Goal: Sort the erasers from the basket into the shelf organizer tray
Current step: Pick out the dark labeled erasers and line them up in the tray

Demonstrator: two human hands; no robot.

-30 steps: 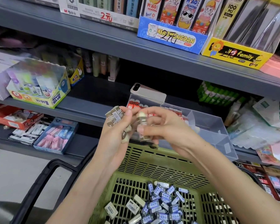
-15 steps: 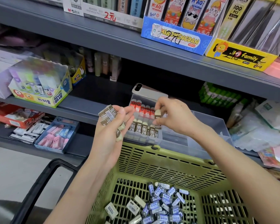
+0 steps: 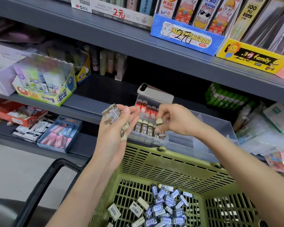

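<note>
My left hand (image 3: pixel 116 126) grips a bunch of brown 2B erasers (image 3: pixel 112 115) above the near edge of the clear organizer tray (image 3: pixel 216 128). My right hand (image 3: pixel 172 122) pinches one brown eraser (image 3: pixel 159 121) over the tray's left compartment, at the right end of a standing row of brown 2B erasers (image 3: pixel 144 131). Behind that row stands a row of red erasers (image 3: pixel 146 108). The green basket (image 3: pixel 170 166) sits below my arms with several blue and white erasers (image 3: pixel 164 208) on its bottom.
A phone (image 3: pixel 154 93) lies on the shelf behind the tray. A glue-stick box (image 3: pixel 46 84) stands at left, green packs (image 3: pixel 226 97) and plastic-wrapped goods (image 3: pixel 269 128) at right. A blue box of pink erasers (image 3: pixel 61 135) sits on the lower shelf. The basket's black handle (image 3: pixel 44 182) hangs down at left.
My right hand took one brown eraser from the bunch in my left hand and carried it forward and down into the tray's brown row. The left hand stayed in place.
</note>
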